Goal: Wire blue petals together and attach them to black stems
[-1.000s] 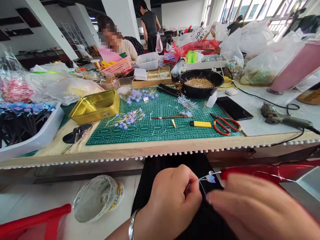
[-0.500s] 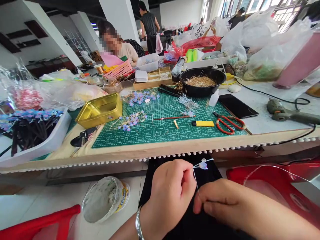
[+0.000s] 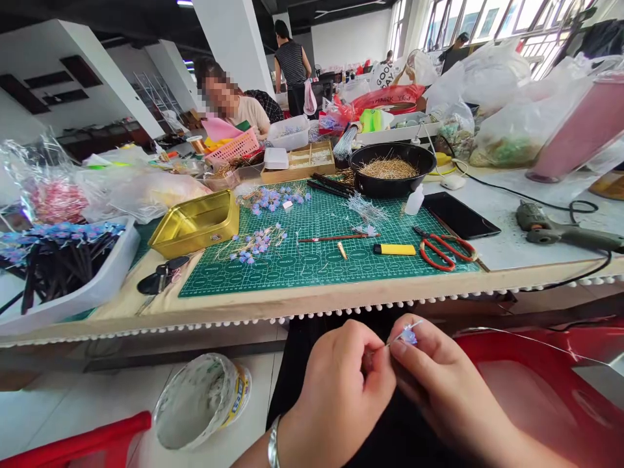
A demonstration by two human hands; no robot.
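My left hand (image 3: 341,383) and my right hand (image 3: 439,380) meet below the table edge, over my dark lap. Between their fingertips they pinch a small blue bead flower on thin wire (image 3: 408,335). A long strand of wire (image 3: 526,339) trails off to the right across a red plastic stool (image 3: 546,396). On the green cutting mat (image 3: 316,250) lie more blue bead flowers (image 3: 253,242), a red pen (image 3: 336,238), a yellow lighter (image 3: 394,249) and red scissors (image 3: 446,247).
A gold tin (image 3: 195,222), a black bowl of straw-like wire (image 3: 390,168), a phone (image 3: 461,214) and a glue gun (image 3: 541,227) sit on the table. A white tub (image 3: 199,400) stands on the floor at left. A person sits across the table; others stand behind.
My right hand has moved up from below the flower and now pinches it together with the left hand. The view has shifted slightly.
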